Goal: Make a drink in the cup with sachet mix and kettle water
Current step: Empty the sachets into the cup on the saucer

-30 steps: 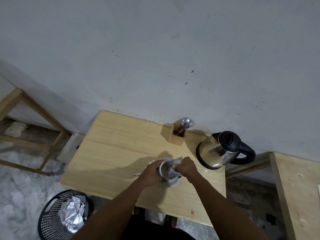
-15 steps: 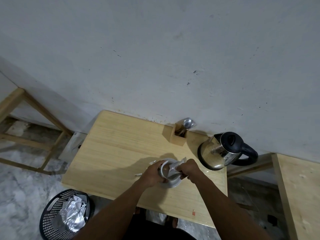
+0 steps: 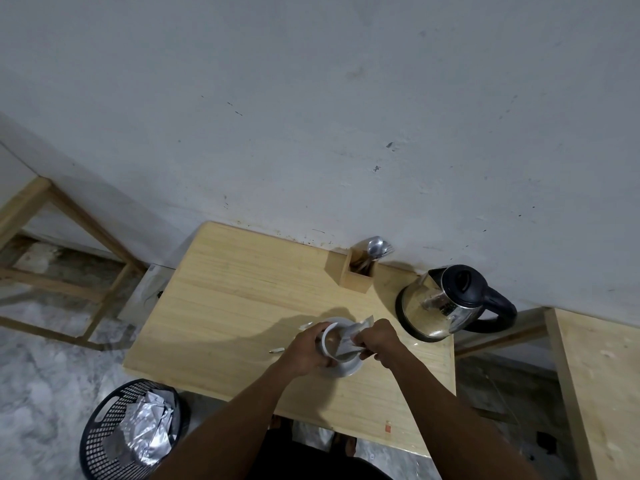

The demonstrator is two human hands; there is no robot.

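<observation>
A white cup point(image 3: 329, 341) stands on a white saucer point(image 3: 349, 369) near the front of the wooden table point(image 3: 235, 299). My left hand point(image 3: 304, 349) is wrapped around the cup's left side. My right hand point(image 3: 375, 341) pinches a silvery sachet point(image 3: 356, 332) tipped over the cup's mouth. Whether powder is falling is too small to see. A steel kettle point(image 3: 438, 304) with a black lid and handle sits on its base at the table's right back corner.
A wooden holder point(image 3: 356, 277) with spoons stands at the back by the wall. Torn sachet scraps point(image 3: 277, 350) lie left of the cup. A black basket point(image 3: 130, 431) with foil wrappers sits on the floor at the left. Another wooden table point(image 3: 602, 393) is on the right.
Both hands stay at the cup. The sachet has tilted a little lower over the cup's mouth, and my head has shifted slightly.
</observation>
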